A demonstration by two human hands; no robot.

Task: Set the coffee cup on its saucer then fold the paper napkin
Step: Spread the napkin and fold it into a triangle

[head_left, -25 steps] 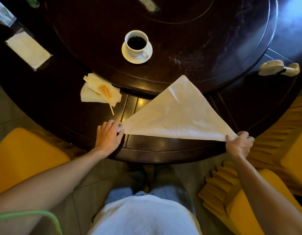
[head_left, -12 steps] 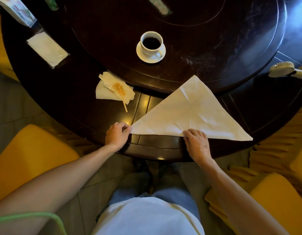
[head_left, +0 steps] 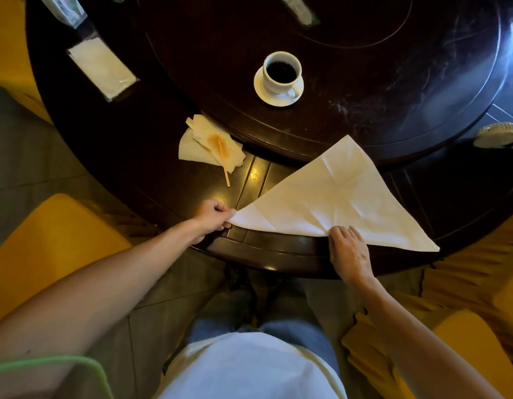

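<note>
A white coffee cup (head_left: 281, 74) full of dark coffee stands on its white saucer (head_left: 261, 93) on the raised round centre of the dark table. A white paper napkin (head_left: 336, 197), folded into a triangle, lies at the table's near edge. My left hand (head_left: 213, 217) pinches the napkin's left corner. My right hand (head_left: 349, 254) lies flat with its fingertips pressing the middle of the napkin's near edge. The napkin's right corner lies free.
A crumpled, stained napkin with a wooden stick (head_left: 212, 145) lies left of centre. A wrapped tissue pack (head_left: 102, 67) sits at far left, a brush (head_left: 498, 135) at the right edge. Yellow chairs (head_left: 48, 249) flank my legs below the dark round table (head_left: 278, 249).
My right hand left the napkin's right corner and moved left to the middle of its near edge. My left hand closed into a pinch on the left corner.
</note>
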